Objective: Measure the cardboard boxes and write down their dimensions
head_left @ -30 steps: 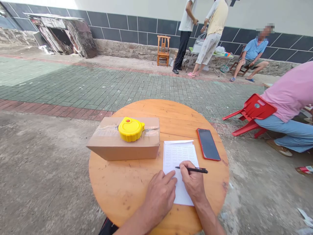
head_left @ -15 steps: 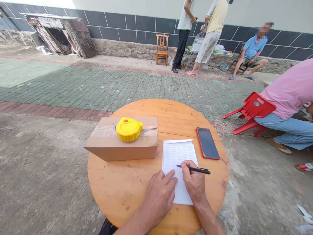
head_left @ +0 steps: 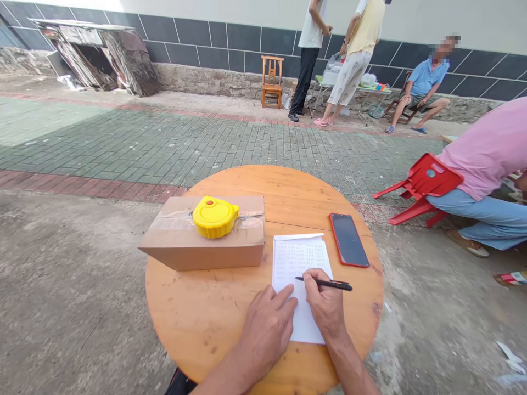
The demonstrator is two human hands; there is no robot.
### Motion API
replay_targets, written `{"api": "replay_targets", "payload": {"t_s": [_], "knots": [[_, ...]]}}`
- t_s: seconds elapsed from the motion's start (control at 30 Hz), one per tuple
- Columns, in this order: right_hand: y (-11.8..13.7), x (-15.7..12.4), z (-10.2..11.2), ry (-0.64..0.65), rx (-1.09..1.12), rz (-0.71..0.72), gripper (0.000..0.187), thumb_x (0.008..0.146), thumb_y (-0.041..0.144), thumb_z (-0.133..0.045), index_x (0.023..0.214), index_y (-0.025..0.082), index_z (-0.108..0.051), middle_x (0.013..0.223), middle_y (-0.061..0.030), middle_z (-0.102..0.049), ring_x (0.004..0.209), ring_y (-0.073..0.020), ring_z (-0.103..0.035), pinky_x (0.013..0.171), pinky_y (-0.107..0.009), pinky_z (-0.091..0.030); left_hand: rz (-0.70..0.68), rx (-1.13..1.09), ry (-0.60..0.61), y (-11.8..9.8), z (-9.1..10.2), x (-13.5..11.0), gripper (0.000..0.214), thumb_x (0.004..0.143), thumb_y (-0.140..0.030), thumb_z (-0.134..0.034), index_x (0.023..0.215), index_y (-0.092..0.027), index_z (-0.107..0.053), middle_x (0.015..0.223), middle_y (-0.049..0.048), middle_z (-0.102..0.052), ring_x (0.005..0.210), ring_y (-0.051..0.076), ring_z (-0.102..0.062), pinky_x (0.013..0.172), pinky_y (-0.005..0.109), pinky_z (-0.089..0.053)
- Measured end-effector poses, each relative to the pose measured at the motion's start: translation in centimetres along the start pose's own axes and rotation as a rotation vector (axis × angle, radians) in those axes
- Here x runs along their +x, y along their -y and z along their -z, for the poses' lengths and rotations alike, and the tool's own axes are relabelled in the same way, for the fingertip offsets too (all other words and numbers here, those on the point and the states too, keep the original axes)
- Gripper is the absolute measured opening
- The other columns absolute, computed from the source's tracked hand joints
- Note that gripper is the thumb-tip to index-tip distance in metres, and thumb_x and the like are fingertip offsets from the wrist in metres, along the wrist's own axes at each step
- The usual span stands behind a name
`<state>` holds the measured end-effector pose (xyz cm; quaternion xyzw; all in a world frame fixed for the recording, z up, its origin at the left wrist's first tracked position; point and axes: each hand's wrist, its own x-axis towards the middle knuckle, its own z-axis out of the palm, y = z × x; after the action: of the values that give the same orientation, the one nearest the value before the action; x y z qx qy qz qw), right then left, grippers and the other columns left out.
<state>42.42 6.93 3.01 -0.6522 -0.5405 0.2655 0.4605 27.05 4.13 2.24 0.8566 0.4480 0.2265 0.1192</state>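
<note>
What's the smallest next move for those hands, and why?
I'd probably carry the black pen slightly rightward along the lowest visible row of writing, with the left hand resting on the paper. The right hand grips the pen, its tip at or just above the paper near that row's visible end, while rows higher up run farther right.

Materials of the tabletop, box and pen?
Tabletop: likely wood, smooth and perhaps varnished; dark knots and a seam show.
Box: matte brown, likely cardboard, by its flat panels and taped top.
Pen: black, probably plastic, by its smooth look; metal possible.
</note>
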Motion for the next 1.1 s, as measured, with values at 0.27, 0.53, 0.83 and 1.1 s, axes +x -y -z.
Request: {"api": "replay_targets", "payload": {"t_s": [0.27,0.53,0.83,1.1], "knots": [[-0.03,-0.03,0.31,-0.039,-0.001,0.010,0.024,0.086,0.034,-0.049,0.068,0.021,-0.057,0.050,0.0053,-0.047,0.048,-0.0129,-0.046,0.051,-0.024,-0.040,0.003,0.000,0.013,-0.01,0.17,0.17,0.031,0.080,-0.009,-0.052,0.106,-0.024,-0.062,0.130,-0.0019,-0.062,0.082,0.022,-0.049,0.072,0.039,-0.051],[-0.34,-0.09,0.42,-0.057,0.032,-0.023,0.025,0.087,0.037,-0.050,0.069,0.021,-0.057,0.047,0.0060,-0.044,0.044,-0.0122,-0.043,0.044,-0.024,-0.037,-0.007,-0.006,0.009,-0.10,0.21,0.13,0.025,0.085,-0.013,-0.050,0.105,-0.024,-0.062,0.131,-0.0019,-0.061,0.082,0.022,-0.049,0.072,0.039,-0.051],[-0.46,-0.05,0.14,-0.017,0.030,-0.053,0.025,0.087,0.037,-0.050,0.070,0.021,-0.056,0.049,0.0067,-0.040,0.045,-0.0115,-0.039,0.044,-0.023,-0.035,-0.002,-0.013,0.000,-0.12,0.22,0.18,0.025,0.086,-0.014,-0.050,0.105,-0.024,-0.063,0.129,-0.0008,-0.062,0.083,0.022,-0.050,0.072,0.039,-0.051],[-0.40,-0.02,0.07,-0.008,0.017,-0.049,0.025,0.087,0.038,-0.050,0.070,0.021,-0.056,0.050,0.0066,-0.039,0.045,-0.0117,-0.039,0.044,-0.023,-0.035,0.001,-0.024,-0.003,-0.06,0.13,0.18,0.024,0.086,-0.015,-0.051,0.105,-0.025,-0.062,0.128,-0.0018,-0.063,0.082,0.022,-0.049,0.072,0.038,-0.051]]}}
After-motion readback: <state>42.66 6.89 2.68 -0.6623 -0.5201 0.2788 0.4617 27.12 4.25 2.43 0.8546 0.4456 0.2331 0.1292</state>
